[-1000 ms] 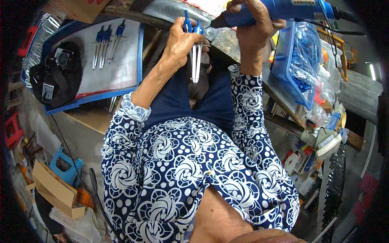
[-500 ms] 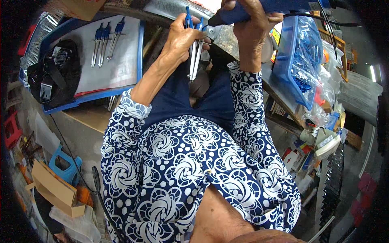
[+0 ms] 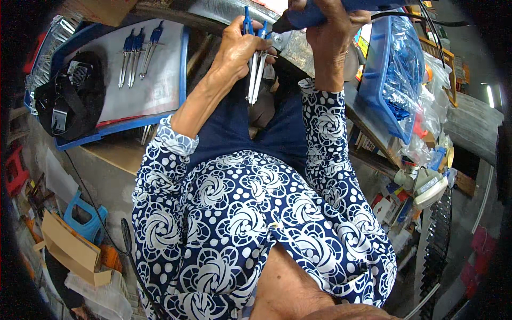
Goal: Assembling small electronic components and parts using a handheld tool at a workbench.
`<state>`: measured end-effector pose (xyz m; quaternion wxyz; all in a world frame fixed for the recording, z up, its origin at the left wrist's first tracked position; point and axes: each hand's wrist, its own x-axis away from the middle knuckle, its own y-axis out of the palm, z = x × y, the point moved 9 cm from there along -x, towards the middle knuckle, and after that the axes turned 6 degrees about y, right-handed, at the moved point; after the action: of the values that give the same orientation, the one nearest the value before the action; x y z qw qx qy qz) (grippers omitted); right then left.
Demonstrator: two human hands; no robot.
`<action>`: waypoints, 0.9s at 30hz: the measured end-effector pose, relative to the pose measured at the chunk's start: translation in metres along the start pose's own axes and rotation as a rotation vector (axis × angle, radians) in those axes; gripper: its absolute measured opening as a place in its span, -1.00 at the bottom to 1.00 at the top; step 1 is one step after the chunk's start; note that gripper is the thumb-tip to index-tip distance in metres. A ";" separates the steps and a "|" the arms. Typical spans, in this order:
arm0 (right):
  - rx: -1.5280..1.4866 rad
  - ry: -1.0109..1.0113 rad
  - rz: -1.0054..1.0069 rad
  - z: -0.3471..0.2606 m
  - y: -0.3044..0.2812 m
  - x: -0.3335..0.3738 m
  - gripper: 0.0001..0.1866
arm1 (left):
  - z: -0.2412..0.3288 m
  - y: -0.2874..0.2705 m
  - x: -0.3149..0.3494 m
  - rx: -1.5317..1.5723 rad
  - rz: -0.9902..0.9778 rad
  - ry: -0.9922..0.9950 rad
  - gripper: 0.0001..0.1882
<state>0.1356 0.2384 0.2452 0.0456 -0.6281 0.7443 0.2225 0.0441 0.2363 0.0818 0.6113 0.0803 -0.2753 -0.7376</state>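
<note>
My left hand (image 3: 238, 45) is closed around a blue-headed drawing compass (image 3: 254, 85), its silver legs pointing down toward my lap. Two blue tops show between the fingers; whether they belong to one compass or two I cannot tell. My right hand (image 3: 333, 34) grips a blue electric screwdriver (image 3: 314, 16), which lies almost level with its dark nose toward the left. That nose comes close to the blue part of the compass; whether they touch is unclear. Several similar compasses (image 3: 136, 53) lie on a pale sheet in the blue tray (image 3: 185, 69) to the left.
A black strapped device (image 3: 72, 96) rests on the tray, with silver metal parts (image 3: 58, 32) beyond it. At right stands a blue bin (image 3: 376, 80) of bagged blue parts. A black cord (image 3: 426, 21) trails from the screwdriver. Lower left are a cardboard box (image 3: 69, 248) and another person's hand (image 3: 80, 311).
The screwdriver in my right hand has shifted very slightly up and to the left. My left hand keeps its hold on the compass in nearly the same place.
</note>
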 end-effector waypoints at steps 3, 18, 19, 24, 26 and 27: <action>0.038 -0.032 -0.020 -0.001 -0.007 -0.003 -0.83 | -0.002 0.008 -0.001 0.000 -0.026 -0.001 -0.63; 0.167 -0.020 -0.054 -0.002 0.004 -0.001 -0.84 | -0.006 0.003 -0.004 0.019 -0.015 0.029 -0.65; 0.148 -0.010 -0.057 -0.003 0.004 -0.002 -0.84 | -0.006 0.003 -0.004 0.014 -0.013 0.020 -0.65; 0.053 -0.051 -0.053 -0.008 0.005 -0.003 -0.83 | -0.004 0.005 -0.003 0.029 -0.016 0.016 -0.66; 0.045 -0.070 -0.075 -0.007 0.008 -0.003 -0.83 | -0.005 0.004 -0.003 0.035 -0.027 0.026 -0.66; 0.059 -0.050 -0.049 -0.003 0.006 -0.003 -0.84 | -0.005 0.003 -0.003 0.035 -0.025 0.025 -0.66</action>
<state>0.1312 0.2407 0.2505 0.0883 -0.6388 0.7335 0.2148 0.0502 0.2376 0.0782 0.6040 0.1037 -0.2793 -0.7392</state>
